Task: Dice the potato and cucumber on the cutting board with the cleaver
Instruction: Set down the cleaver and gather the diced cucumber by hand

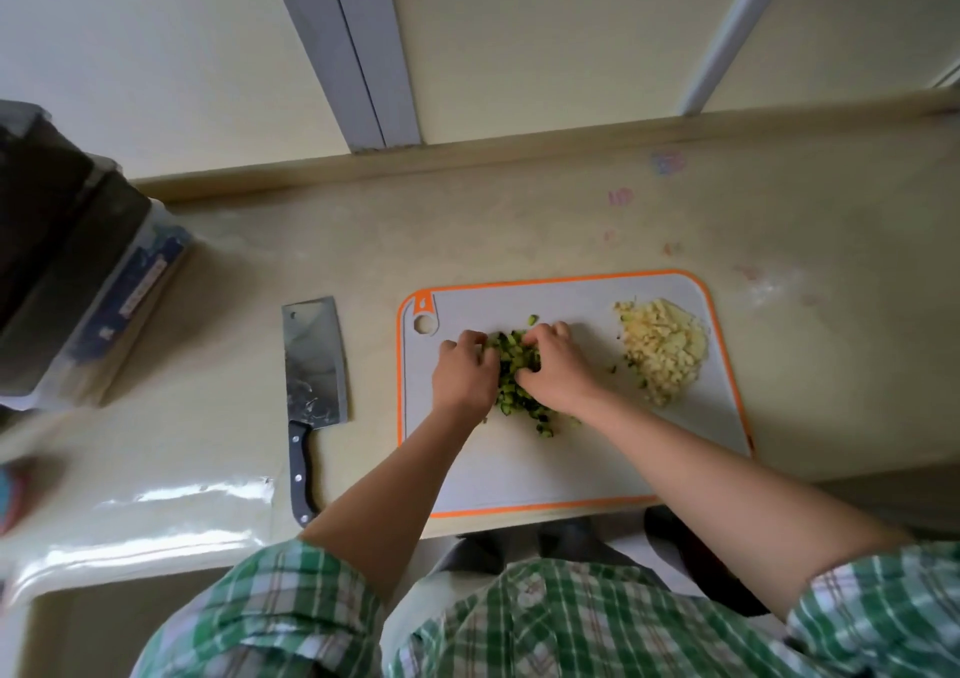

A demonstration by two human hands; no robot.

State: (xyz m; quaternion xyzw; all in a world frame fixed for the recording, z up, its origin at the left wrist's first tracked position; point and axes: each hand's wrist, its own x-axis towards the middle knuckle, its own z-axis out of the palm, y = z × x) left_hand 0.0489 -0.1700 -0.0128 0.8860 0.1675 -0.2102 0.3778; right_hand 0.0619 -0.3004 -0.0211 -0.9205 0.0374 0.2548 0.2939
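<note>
Partly hidden, the diced cucumber (511,365) shows only as a green strip between the two hands. The left hand (465,368) and right hand (558,365) close in on it from either side with bent fingers, the tips buried in the dice. Whether they pinch pieces or only press them cannot be told. There are two piles on the one cutting board (519,469): the cucumber at its middle and the diced potato (662,350) near its far right corner. A few stray green bits lie between them. One cleaver (314,365) lies flat on the counter (467,220) just left of the board, apart from it, handle toward the person. The board's near edge sits along the counter's near edge, with bare board in front of the piles. A dark container (62,261) at the left is cut off and blurred.
</note>
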